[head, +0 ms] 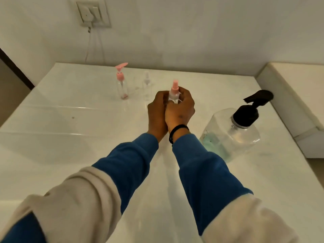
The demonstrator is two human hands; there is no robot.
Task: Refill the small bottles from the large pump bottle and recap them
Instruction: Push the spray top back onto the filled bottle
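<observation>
A small clear spray bottle with a pink top (174, 92) stands upright between both hands above the middle of the white table (70, 137). My left hand (157, 114) and my right hand (180, 109) are curled around its body, pressed together. A small clear bottle with a pink pump (122, 85) stands at the back left. Beside it is a faint clear bottle with a clear cap (147, 86). The large clear pump bottle with a black pump head (235, 130) stands to the right of my right hand.
A wall socket with a plug and hanging cable (91, 14) sits on the wall behind the table. A raised white ledge (294, 95) runs along the table's right side. A dark strip (15, 67) borders the left wall.
</observation>
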